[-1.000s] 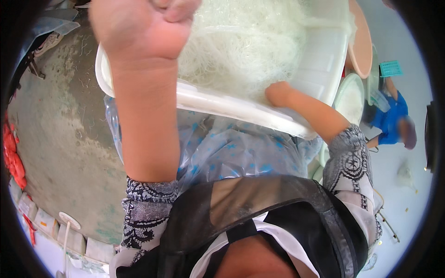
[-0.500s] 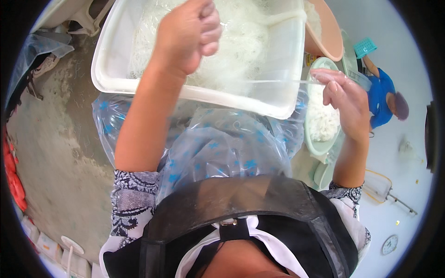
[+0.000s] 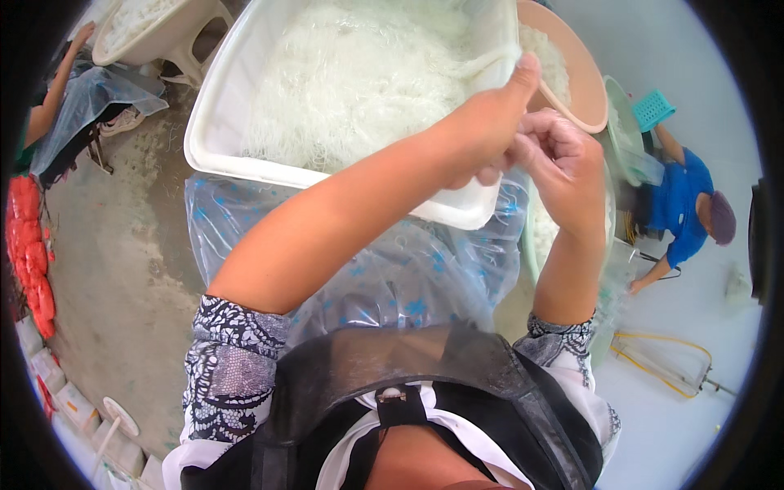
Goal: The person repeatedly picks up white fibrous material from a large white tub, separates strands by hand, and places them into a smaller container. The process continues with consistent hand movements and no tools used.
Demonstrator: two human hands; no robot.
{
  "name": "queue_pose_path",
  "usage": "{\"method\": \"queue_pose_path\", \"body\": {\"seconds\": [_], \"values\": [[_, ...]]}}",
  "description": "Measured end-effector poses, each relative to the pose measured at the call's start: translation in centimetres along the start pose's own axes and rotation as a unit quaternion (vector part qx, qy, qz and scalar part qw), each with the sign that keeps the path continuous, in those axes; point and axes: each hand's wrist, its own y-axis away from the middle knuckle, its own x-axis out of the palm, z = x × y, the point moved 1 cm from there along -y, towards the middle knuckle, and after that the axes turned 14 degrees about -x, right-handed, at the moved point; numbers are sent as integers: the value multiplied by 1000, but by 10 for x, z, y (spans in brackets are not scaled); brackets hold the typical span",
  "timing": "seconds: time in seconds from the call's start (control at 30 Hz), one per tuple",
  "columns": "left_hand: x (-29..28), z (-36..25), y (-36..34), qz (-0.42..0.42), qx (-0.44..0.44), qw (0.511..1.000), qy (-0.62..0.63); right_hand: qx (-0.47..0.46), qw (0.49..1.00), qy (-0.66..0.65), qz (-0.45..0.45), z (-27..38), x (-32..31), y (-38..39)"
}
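Observation:
A white rectangular tub (image 3: pixel 261 170) in front of me holds a heap of wet, whitish, noodle-like strands (image 3: pixel 351 90). My left hand (image 3: pixel 494 118) reaches across to the tub's near right corner, thumb up and fingers curled. My right hand (image 3: pixel 565 163) meets it there with bent, closed fingers. What lies between the fingers is hidden. Below my right hand stands a pale green oval basin (image 3: pixel 532 260) with white bits in it.
A peach basin (image 3: pixel 590 98) with white contents stands beyond the tub's right side. At the right, a person in blue (image 3: pixel 682 196) holds a turquoise basket (image 3: pixel 653 110). Another person's arm (image 3: pixel 53 102) shows at far left, by a beige basin (image 3: pixel 155 41). Clear plastic (image 3: pixel 392 278) covers my lap.
My left hand has swung right from over the tub to meet my right hand, which has moved slightly left. The thin strand stretched toward my right hand no longer shows.

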Motion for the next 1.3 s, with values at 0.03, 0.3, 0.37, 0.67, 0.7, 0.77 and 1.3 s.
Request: {"method": "queue_pose_path", "body": {"seconds": [0.03,0.3,0.37,0.67,0.7,0.77,1.3], "values": [[-3,-1,-1,17,-33,998,-51,4,1000,-3,-2,-1,-2,0],[19,-40,30,-104,518,790,-312,-169,968,-183,-28,-27,45,23],[17,-45,25,-232,670,589,-388,-86,983,-153,48,-40,56,35],[25,43,56,53,156,850,-500,-27,989,24,140,-44,23,27],[29,45,64,124,48,806,-576,-82,984,135,83,-22,23,11],[20,40,83,263,187,846,-424,-186,955,211,96,14,35,-10],[-66,95,6,-508,435,697,-257,-60,950,-100,-288,-16,74,-21]]}}
